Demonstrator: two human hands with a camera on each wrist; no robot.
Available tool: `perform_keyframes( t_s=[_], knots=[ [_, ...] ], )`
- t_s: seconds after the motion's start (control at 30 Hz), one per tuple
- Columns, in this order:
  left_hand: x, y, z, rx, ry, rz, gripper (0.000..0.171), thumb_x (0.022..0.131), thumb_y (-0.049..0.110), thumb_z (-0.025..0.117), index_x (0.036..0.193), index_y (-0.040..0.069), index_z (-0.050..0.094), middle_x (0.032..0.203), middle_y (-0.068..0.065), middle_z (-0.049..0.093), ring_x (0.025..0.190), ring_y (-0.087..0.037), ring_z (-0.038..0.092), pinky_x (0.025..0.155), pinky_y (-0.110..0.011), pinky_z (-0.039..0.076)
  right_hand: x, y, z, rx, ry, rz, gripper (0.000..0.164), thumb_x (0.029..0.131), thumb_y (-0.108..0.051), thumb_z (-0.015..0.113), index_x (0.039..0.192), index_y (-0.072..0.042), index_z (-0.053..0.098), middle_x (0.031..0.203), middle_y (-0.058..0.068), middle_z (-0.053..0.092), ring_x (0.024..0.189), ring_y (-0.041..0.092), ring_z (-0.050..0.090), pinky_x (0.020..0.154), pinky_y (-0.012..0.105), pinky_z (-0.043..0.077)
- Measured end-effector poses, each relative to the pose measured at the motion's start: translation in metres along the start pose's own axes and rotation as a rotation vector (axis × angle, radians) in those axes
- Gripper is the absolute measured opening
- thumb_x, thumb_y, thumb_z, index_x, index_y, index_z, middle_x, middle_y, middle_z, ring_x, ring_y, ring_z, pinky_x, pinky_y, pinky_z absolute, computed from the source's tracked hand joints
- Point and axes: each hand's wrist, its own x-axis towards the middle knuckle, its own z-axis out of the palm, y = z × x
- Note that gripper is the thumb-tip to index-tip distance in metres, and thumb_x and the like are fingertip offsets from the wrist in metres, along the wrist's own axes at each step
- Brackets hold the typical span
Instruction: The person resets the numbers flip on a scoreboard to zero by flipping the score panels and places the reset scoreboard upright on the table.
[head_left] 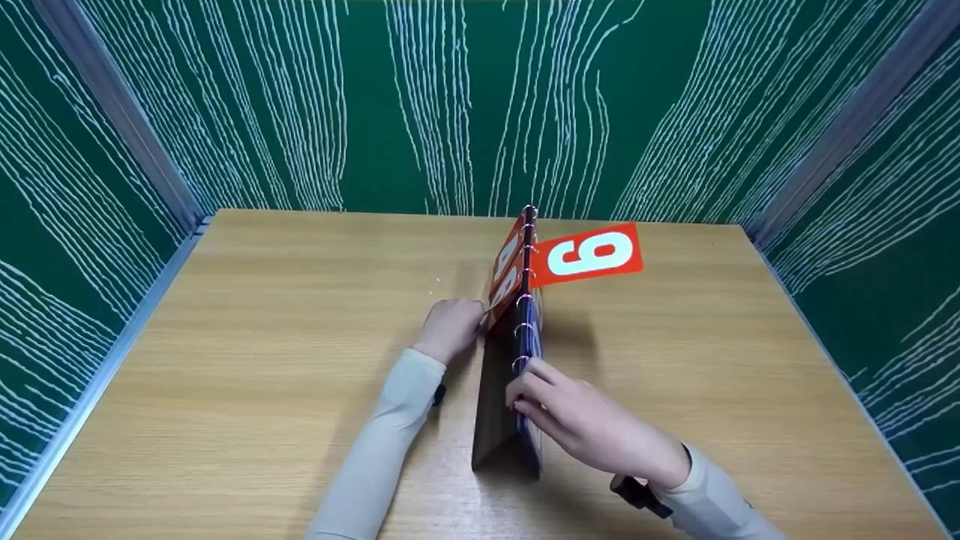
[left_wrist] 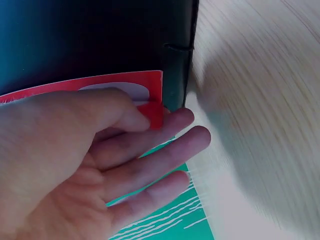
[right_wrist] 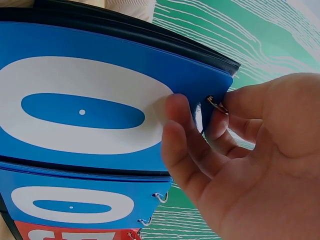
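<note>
A dark tent-shaped flip scoreboard (head_left: 495, 412) stands end-on on the table, with metal rings along its top edge. My left hand (head_left: 450, 330) is at its left side; the left wrist view shows thumb and index finger pinching the corner of a red number card (left_wrist: 156, 90), other fingers extended. My right hand (head_left: 592, 427) grips the top edge at the near end, fingers around a ring (right_wrist: 217, 105) beside a blue card (right_wrist: 100, 112) marked 0. Another red card (head_left: 589, 255), reading as a 6 or 9, sticks out to the right from the rings.
The scoreboard sits mid-way across a light wooden table (head_left: 262, 360). Green walls (head_left: 367, 112) with white wavy lines enclose the back and sides, with grey posts (head_left: 127, 112) at the corners. A smaller blue card (right_wrist: 70, 220) and a red one lie beyond the large blue card.
</note>
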Motion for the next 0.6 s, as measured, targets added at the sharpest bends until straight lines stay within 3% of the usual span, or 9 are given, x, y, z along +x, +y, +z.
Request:
perform_keyframes(
  t_s=[0.13,0.37,0.6],
  knots=[
    [-0.001,-0.0002,-0.0033,0.029,0.03,0.025,0.004,0.084,0.001,0.072,0.082,0.005,0.071,0.08,-0.013,0.076,0.071,-0.032,0.073,0.062,-0.045,0.06,-0.0006,0.0005,0.0001,0.008,-0.008,0.01,0.011,0.106,-0.017,0.052,0.113,-0.018,0.061,0.104,-0.008,0.053,0.088,0.002,0.057,0.078,0.02,0.053],
    [-0.0008,-0.002,-0.0026,0.097,0.059,0.029,0.01,0.083,0.011,0.077,0.076,0.006,0.072,0.074,-0.011,0.075,0.066,-0.03,0.072,0.059,-0.045,0.058,-0.0001,-0.0006,-0.0012,0.027,-0.058,0.077,0.011,0.107,-0.021,0.05,0.114,-0.019,0.059,0.106,-0.008,0.052,0.089,0.002,0.057,0.076,0.02,0.053],
    [0.0001,-0.0024,-0.0039,0.104,0.03,0.005,0.01,0.082,0.012,0.079,0.077,0.006,0.072,0.074,-0.01,0.075,0.066,-0.03,0.071,0.058,-0.044,0.057,-0.0003,-0.0005,-0.0014,0.022,-0.046,0.057,0.01,0.107,-0.019,0.052,0.113,-0.018,0.06,0.106,-0.007,0.053,0.09,0.003,0.057,0.077,0.02,0.053]
  ],
)
